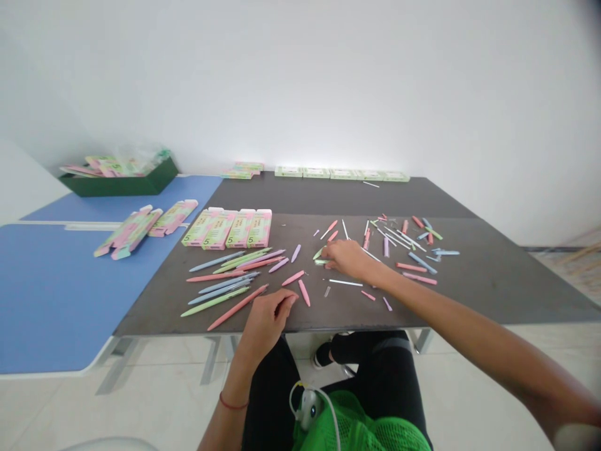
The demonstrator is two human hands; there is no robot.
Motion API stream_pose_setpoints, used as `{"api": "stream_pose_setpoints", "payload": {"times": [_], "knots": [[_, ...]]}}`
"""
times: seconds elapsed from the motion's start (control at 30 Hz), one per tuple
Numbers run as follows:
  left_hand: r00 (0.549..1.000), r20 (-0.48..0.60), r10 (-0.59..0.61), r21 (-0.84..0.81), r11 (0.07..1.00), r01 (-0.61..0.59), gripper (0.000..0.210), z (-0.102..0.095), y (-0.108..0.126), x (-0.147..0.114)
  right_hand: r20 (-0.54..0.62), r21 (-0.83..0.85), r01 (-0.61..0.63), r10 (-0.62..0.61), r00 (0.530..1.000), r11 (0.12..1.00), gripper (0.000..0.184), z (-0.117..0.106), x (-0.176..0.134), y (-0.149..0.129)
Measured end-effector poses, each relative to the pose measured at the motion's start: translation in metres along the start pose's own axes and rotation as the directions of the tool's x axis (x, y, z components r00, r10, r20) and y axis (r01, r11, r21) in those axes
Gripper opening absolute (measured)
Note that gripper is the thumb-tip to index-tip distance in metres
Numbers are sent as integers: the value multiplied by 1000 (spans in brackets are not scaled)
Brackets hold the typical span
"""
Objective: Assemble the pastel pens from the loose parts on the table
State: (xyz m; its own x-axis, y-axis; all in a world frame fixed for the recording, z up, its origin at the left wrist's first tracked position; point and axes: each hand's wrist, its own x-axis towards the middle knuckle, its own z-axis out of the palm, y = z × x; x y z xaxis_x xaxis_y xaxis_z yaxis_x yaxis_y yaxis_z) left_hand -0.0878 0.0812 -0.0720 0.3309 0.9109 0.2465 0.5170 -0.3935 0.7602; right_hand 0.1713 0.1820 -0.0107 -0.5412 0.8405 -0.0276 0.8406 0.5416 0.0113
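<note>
My right hand (348, 258) reaches to the middle of the dark table, its fingers closed at a green pen barrel piece (322, 262). Another green piece (318, 254) peeks out beside the fingertips. Near the front edge is my left hand (267, 313), fingers curled in with thumb and forefinger together; what they hold, if anything, is hidden. Pink barrel pieces (304, 292) lie just right of it. A white pen refill (345, 283) and a small clear piece (327, 291) rest below my right hand. Assembled pens (220, 275) in several colours lie to the left.
Upright-printed pen boxes (238, 228) stand in a row behind the pens. Loose barrels (416, 278), refills and small parts spread out at right. More boxes (315, 172) line the back. On the blue table are flattened cartons (131, 232) and a green bin (119, 186).
</note>
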Motion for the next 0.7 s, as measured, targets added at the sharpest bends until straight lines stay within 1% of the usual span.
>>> {"api": "stream_pose_setpoints", "payload": {"times": [0.1, 0.2, 0.3, 0.37, 0.47, 0.5, 0.57, 0.63, 0.7], "knots": [[1000, -4, 6, -4, 1000, -6, 26, 0, 0, 0, -39, -53, 50, -53, 998, 997, 21, -7, 24, -12], [1000, -14, 7, -3, 1000, -7, 26, 0, 0, 0, -29, -84, 165, -168, 985, 983, 28, -8, 55, -24], [1000, -13, 7, -1, 1000, -7, 27, 0, 0, 1, -6, -108, 265, -268, 964, 958, 27, -6, 78, -29], [1000, -12, 9, -11, 1000, -9, 27, 0, -1, 0, -5, -122, 299, -302, 953, 946, 23, -8, 81, -29], [999, -31, -5, -92, 996, 2, 26, 2, -3, -3, -37, -139, 273, -281, 959, 952, 20, -16, 70, -27], [998, -62, -18, -137, 990, 10, 26, 3, -3, -5, -53, -139, 256, -265, 963, 957, 21, -18, 63, -26], [985, -169, -45, -211, 977, 9, 27, 5, 0, -9, -103, -102, 233, -243, 965, 967, 24, -22, 45, -26], [951, -307, -48, -191, 982, -12, 26, 6, 6, -12, -205, 39, 246, -233, 951, 969, 24, -23, 24, -28], [911, -412, -17, -94, 995, -23, 26, 6, 16, -11, -315, 236, 295, -215, 925, 926, 23, -21, 3, -34]]}}
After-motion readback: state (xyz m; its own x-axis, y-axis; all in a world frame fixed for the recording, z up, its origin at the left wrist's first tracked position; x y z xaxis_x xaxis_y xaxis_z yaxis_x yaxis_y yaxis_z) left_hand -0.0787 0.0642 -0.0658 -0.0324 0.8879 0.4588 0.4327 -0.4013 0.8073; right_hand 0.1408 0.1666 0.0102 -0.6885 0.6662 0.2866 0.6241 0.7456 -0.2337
